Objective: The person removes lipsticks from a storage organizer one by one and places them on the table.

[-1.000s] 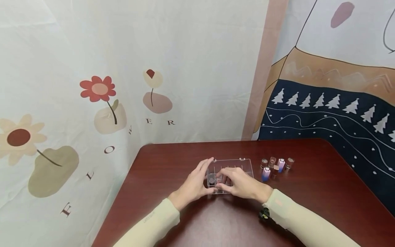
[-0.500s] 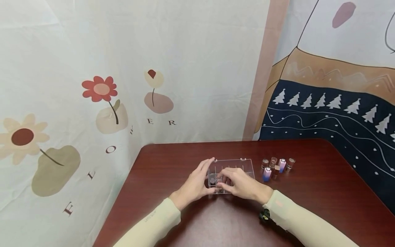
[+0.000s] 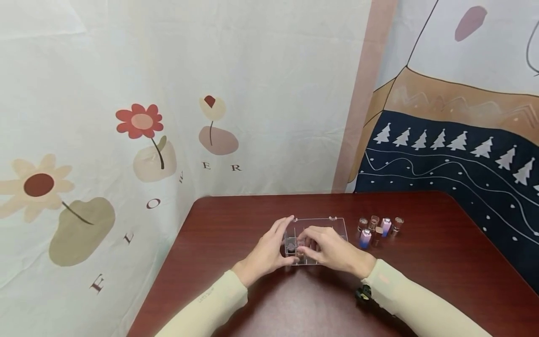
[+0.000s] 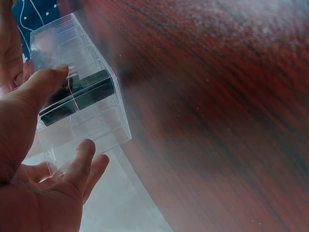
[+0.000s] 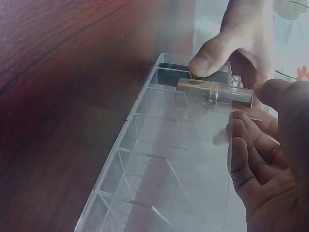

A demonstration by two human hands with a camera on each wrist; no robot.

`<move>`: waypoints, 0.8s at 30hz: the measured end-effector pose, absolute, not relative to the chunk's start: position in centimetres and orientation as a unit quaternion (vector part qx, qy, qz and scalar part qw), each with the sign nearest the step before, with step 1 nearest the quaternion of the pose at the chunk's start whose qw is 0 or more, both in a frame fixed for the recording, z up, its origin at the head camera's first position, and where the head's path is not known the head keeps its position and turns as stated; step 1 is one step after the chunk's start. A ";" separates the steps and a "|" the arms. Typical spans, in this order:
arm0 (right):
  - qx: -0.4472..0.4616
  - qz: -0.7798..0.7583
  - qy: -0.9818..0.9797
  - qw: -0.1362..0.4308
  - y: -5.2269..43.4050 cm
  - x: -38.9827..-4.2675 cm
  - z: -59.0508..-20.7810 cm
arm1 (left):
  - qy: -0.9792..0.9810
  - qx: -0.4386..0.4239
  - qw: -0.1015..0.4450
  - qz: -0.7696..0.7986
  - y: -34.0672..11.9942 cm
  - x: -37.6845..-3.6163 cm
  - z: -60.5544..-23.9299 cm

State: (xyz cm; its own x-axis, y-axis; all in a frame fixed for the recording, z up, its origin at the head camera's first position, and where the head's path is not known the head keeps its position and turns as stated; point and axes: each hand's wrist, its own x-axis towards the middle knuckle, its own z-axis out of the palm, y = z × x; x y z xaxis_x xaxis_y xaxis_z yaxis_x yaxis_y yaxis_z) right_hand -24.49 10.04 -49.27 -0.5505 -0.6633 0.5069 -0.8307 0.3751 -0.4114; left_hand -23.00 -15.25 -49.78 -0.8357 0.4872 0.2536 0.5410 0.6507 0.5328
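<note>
A clear plastic compartment box (image 3: 326,225) lies on the dark red table (image 3: 261,210). My left hand (image 3: 269,249) grips its left end, thumb (image 4: 41,87) on the upper edge and fingers (image 4: 87,162) under it. A dark bottle (image 4: 79,96) lies in the end compartment (image 5: 173,75). My right hand (image 3: 327,248) pinches a small clear bottle (image 5: 215,94), held sideways just above the box beside that dark bottle. The other compartments of the box (image 5: 159,164) in the right wrist view hold nothing.
Several small bottles (image 3: 378,227), some with pink and blue contents, stand on the table right of the box. Printed cloths hang behind the table: a flower cloth (image 3: 139,126) on the left and a tree cloth (image 3: 442,145) on the right.
My right hand has shifted slightly left and up over the box's left compartments with the bottle. The left hand keeps its hold on the box.
</note>
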 end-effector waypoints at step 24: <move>0.436 0.327 -0.817 0.186 11.5 -23.9 -46.9 | -0.904 -0.285 0.048 -0.316 -15.2 -23.2 -49.9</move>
